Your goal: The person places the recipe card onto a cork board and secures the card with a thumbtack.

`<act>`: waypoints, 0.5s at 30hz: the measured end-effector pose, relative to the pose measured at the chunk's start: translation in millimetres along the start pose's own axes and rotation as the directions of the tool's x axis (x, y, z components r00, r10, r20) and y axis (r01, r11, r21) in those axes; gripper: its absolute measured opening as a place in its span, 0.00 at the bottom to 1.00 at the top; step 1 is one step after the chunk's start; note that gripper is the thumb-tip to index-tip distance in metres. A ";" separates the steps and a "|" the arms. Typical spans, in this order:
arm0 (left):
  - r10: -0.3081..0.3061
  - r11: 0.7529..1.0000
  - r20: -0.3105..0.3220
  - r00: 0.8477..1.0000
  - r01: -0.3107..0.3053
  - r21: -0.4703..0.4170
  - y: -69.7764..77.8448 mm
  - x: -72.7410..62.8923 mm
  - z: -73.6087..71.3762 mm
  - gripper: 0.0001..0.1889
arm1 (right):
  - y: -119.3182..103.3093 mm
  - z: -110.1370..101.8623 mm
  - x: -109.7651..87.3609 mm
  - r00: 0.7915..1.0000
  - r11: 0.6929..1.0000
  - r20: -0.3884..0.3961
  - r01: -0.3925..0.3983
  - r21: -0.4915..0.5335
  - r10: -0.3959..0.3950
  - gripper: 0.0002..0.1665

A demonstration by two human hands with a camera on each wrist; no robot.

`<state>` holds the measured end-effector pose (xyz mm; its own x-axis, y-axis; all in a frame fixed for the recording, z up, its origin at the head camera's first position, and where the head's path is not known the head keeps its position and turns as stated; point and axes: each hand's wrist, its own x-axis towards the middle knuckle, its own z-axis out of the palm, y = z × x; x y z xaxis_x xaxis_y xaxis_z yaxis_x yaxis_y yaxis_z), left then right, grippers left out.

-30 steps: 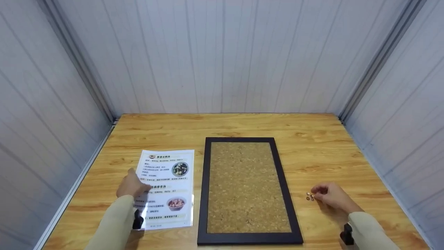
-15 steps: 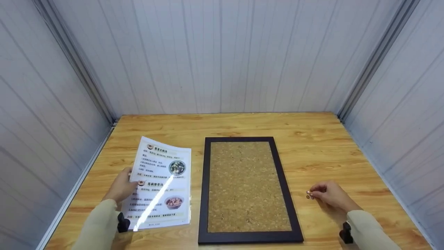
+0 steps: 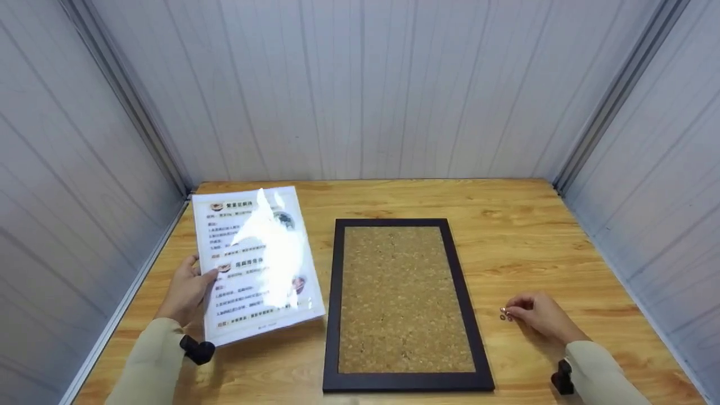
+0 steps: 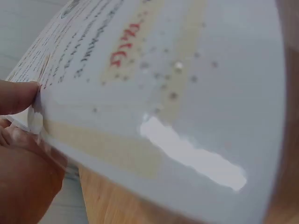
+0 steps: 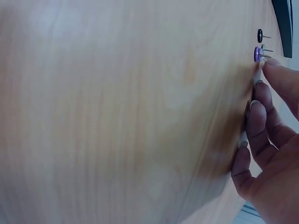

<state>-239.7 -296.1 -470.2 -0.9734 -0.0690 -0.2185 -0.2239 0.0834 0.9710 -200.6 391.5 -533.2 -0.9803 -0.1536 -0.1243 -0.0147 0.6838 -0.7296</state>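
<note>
My left hand (image 3: 185, 289) pinches the left edge of a laminated recipe sheet (image 3: 222, 301), printed with text and bowl pictures. The sheet is tilted up above the table, with bright glare across its middle. From the left wrist, the thumb (image 4: 16, 97) presses on the face of the bowed sheet (image 4: 219, 112), and the fingers are behind it. My right hand (image 3: 543, 318) rests on the table beside several thumbtacks (image 3: 503, 317). In the right wrist view, a purple thumbtack (image 5: 257, 54) and a black thumbtack (image 5: 259, 36) lie pins up, the thumb tip right at the purple one.
A corkboard (image 3: 405, 304) in a dark frame lies flat on the wooden table (image 3: 523, 225), between the two hands. Pale panelled walls (image 3: 360, 95) enclose the table at the back and both sides.
The left hand has lifted the laminated sheet off the table and tilted it up toward the head camera. The right hand stays by the thumbtacks, with its fingers shifting only slightly.
</note>
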 end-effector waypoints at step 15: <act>0.043 0.967 0.127 0.991 -0.010 -0.253 -9.0 1.5 128.4 0.24 | 0.3 0.1 -9.1 0.997 0.997 0.020 -0.071 0.001 0.071 0.08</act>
<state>-245.4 -169.3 -491.7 -0.9804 0.0616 -0.1870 -0.1949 -0.1698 0.9660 -191.6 393.0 -532.4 -0.9748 -0.1187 -0.1890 0.0552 0.6923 -0.7195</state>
